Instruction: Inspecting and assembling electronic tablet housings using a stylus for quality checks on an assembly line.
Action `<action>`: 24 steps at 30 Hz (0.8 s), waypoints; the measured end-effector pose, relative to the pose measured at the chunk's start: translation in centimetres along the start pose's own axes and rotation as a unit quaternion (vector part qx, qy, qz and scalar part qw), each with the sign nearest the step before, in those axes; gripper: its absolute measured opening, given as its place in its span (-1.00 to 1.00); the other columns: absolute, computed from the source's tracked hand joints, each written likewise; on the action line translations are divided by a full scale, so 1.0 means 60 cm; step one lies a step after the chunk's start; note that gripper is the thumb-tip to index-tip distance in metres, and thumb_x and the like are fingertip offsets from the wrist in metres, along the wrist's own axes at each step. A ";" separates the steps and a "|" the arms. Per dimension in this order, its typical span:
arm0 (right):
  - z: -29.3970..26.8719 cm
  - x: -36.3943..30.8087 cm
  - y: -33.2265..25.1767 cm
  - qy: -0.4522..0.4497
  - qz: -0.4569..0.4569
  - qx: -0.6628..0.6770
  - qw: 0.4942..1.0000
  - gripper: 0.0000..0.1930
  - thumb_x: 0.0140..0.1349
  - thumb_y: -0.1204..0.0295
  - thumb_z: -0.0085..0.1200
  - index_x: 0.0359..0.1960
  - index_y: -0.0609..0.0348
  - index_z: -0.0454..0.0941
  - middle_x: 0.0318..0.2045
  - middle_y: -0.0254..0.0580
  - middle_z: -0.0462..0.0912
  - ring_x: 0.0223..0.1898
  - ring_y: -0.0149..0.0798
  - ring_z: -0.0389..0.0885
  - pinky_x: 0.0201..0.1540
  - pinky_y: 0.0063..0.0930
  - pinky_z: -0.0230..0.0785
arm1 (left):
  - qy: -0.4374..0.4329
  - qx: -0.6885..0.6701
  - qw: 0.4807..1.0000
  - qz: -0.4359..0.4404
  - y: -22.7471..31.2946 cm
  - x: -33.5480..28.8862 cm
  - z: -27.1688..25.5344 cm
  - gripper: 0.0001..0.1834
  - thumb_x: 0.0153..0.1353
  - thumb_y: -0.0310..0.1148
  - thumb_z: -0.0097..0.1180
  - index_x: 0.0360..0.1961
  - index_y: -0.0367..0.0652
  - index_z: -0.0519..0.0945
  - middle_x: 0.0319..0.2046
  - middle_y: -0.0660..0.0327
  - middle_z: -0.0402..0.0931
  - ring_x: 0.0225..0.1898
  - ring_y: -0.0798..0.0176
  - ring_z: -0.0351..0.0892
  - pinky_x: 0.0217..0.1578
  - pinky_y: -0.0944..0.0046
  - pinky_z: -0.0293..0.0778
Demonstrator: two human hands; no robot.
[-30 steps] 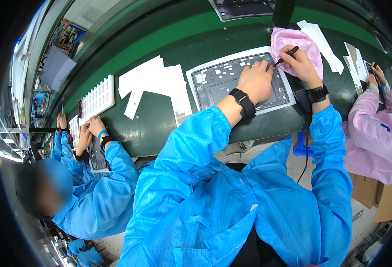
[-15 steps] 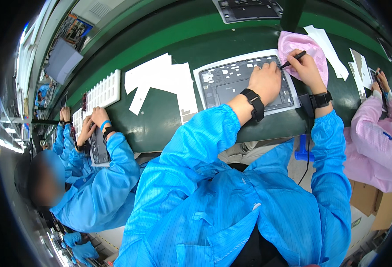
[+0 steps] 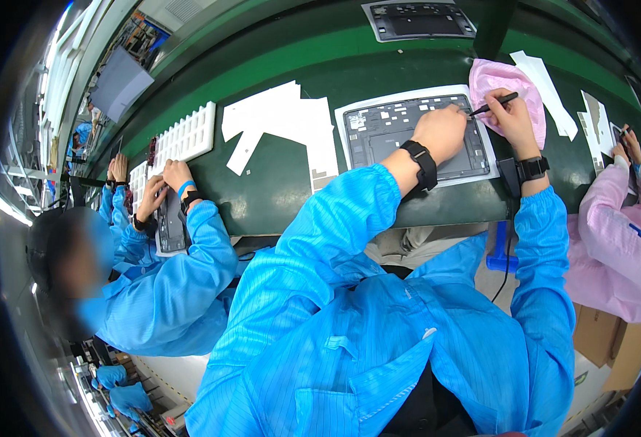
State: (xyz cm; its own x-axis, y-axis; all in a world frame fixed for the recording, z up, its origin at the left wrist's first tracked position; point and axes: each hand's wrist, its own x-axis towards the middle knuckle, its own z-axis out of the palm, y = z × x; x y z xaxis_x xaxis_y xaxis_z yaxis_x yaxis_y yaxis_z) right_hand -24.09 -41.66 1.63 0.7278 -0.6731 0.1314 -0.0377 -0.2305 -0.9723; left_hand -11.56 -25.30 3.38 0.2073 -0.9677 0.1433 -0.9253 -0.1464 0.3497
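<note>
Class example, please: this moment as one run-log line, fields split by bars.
left hand: on panel | right hand: holds black tool, tip near panel's right edge | pink cloth: beside panel

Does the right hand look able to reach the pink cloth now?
Probably yes: the right hand appears over part of the pink cloth, with nothing visible between them, though it holds a black tool.
</note>
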 end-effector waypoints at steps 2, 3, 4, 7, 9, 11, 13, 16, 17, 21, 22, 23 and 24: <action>0.006 0.003 0.002 -0.025 -0.038 -0.055 0.997 -0.87 0.31 0.44 0.05 -0.25 0.25 0.53 -0.50 -0.37 0.56 -0.53 -0.54 0.49 -0.44 -0.66 0.33 | 0.020 0.017 1.000 0.013 -0.006 0.000 0.003 -0.78 0.07 -0.48 0.03 -0.25 -0.26 0.62 -0.15 0.02 0.56 -0.16 -0.02 0.64 -0.16 0.07 0.57; 0.006 0.005 0.007 -0.038 -0.041 -0.058 0.997 -0.87 0.31 0.45 0.04 -0.24 0.26 0.52 -0.46 -0.37 0.57 -0.47 -0.53 0.52 -0.40 -0.65 0.37 | 0.017 0.022 1.000 0.013 -0.007 0.001 0.003 -0.77 0.04 -0.49 0.05 -0.26 -0.27 0.61 -0.16 0.02 0.56 -0.18 -0.02 0.64 -0.17 0.07 0.58; 0.004 0.005 0.013 -0.035 -0.040 -0.059 0.997 -0.87 0.31 0.45 0.04 -0.24 0.26 0.52 -0.46 -0.37 0.57 -0.47 -0.53 0.52 -0.40 -0.65 0.37 | 0.015 0.022 1.000 0.017 -0.006 0.002 0.004 -0.77 0.04 -0.49 0.05 -0.26 -0.27 0.61 -0.16 0.02 0.56 -0.18 -0.02 0.64 -0.17 0.07 0.58; 0.002 0.003 0.014 -0.047 -0.060 -0.076 0.994 -0.88 0.31 0.46 0.03 -0.25 0.27 0.52 -0.41 -0.38 0.55 -0.41 -0.55 0.49 -0.35 -0.64 0.37 | 0.012 0.038 0.999 0.016 -0.002 0.002 0.003 -0.78 0.05 -0.48 0.04 -0.25 -0.26 0.61 -0.18 0.03 0.57 -0.18 -0.01 0.64 -0.16 0.07 0.56; 0.001 0.002 0.010 -0.051 -0.058 -0.074 0.994 -0.89 0.31 0.46 0.03 -0.25 0.26 0.51 -0.42 -0.38 0.54 -0.41 -0.55 0.47 -0.34 -0.64 0.36 | 0.015 0.063 0.998 0.019 0.002 0.002 0.001 -0.78 0.06 -0.47 0.04 -0.24 -0.24 0.60 -0.19 0.07 0.57 -0.16 0.04 0.63 -0.13 0.08 0.54; 0.001 0.002 0.007 -0.056 -0.056 -0.072 0.994 -0.89 0.31 0.46 0.03 -0.25 0.26 0.51 -0.42 -0.39 0.53 -0.41 -0.55 0.46 -0.34 -0.64 0.36 | 0.012 0.073 0.997 0.020 0.004 0.003 0.000 -0.77 0.07 -0.47 0.04 -0.22 -0.23 0.60 -0.19 0.08 0.57 -0.14 0.06 0.62 -0.12 0.09 0.53; 0.005 0.003 0.004 -0.057 -0.044 -0.064 0.995 -0.90 0.31 0.47 0.03 -0.26 0.25 0.49 -0.43 -0.40 0.52 -0.41 -0.55 0.44 -0.33 -0.64 0.34 | 0.010 0.084 0.996 0.019 0.002 0.004 0.002 -0.77 0.08 -0.46 0.05 -0.21 -0.22 0.60 -0.19 0.10 0.57 -0.13 0.08 0.62 -0.11 0.10 0.52; 0.002 0.005 0.007 -0.060 -0.053 -0.072 0.994 -0.91 0.32 0.47 0.02 -0.26 0.24 0.48 -0.43 -0.41 0.51 -0.41 -0.56 0.43 -0.33 -0.64 0.33 | 0.007 0.094 0.995 0.026 0.002 0.007 0.006 -0.77 0.09 -0.45 0.05 -0.20 -0.21 0.59 -0.18 0.10 0.57 -0.10 0.09 0.60 -0.09 0.11 0.51; 0.002 0.004 0.005 -0.059 -0.052 -0.072 0.994 -0.91 0.32 0.47 0.02 -0.26 0.24 0.48 -0.43 -0.41 0.51 -0.41 -0.56 0.43 -0.33 -0.64 0.33 | 0.013 0.094 0.995 0.029 0.003 0.007 0.007 -0.77 0.09 -0.45 0.05 -0.20 -0.21 0.59 -0.18 0.10 0.56 -0.09 0.09 0.60 -0.09 0.10 0.51; 0.002 0.005 0.002 -0.066 -0.073 -0.085 0.992 -0.90 0.32 0.46 0.01 -0.26 0.24 0.47 -0.42 -0.40 0.49 -0.40 -0.54 0.41 -0.33 -0.62 0.31 | 0.028 0.085 0.995 0.035 0.003 0.008 0.007 -0.71 0.00 -0.52 0.05 -0.19 -0.25 0.57 -0.18 0.07 0.54 -0.11 0.03 0.59 -0.14 0.08 0.54; 0.001 0.005 0.001 -0.072 -0.089 -0.108 0.987 -0.91 0.33 0.46 0.00 -0.25 0.23 0.46 -0.40 -0.40 0.48 -0.39 -0.55 0.40 -0.32 -0.63 0.30 | 0.027 0.085 0.995 0.036 0.004 0.008 0.007 -0.71 0.00 -0.52 0.05 -0.19 -0.25 0.57 -0.18 0.07 0.54 -0.11 0.03 0.59 -0.14 0.08 0.54; 0.000 0.004 0.000 -0.071 -0.088 -0.108 0.988 -0.91 0.33 0.46 0.00 -0.25 0.23 0.46 -0.40 -0.40 0.48 -0.39 -0.55 0.40 -0.32 -0.63 0.30 | 0.023 0.084 0.996 0.036 0.004 0.007 0.007 -0.74 0.06 -0.47 0.05 -0.18 -0.25 0.58 -0.16 0.08 0.53 -0.08 0.06 0.57 -0.11 0.07 0.52; 0.001 0.004 -0.003 -0.072 -0.090 -0.120 0.986 -0.90 0.33 0.46 0.00 -0.25 0.23 0.46 -0.41 -0.40 0.48 -0.39 -0.54 0.39 -0.32 -0.63 0.30 | 0.018 0.084 0.996 0.037 0.005 0.008 0.008 -0.75 0.12 -0.42 0.04 -0.18 -0.24 0.60 -0.15 0.10 0.53 -0.05 0.10 0.56 -0.07 0.07 0.49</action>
State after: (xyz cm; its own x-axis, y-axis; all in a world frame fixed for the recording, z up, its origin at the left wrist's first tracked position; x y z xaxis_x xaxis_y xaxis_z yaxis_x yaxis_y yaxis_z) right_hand -23.87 -41.77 1.82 0.8270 -0.5030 0.2511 -0.0473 -0.5074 -0.8604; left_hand -11.91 -25.89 3.09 0.1454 -0.9694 0.1979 -0.9778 -0.1102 0.1784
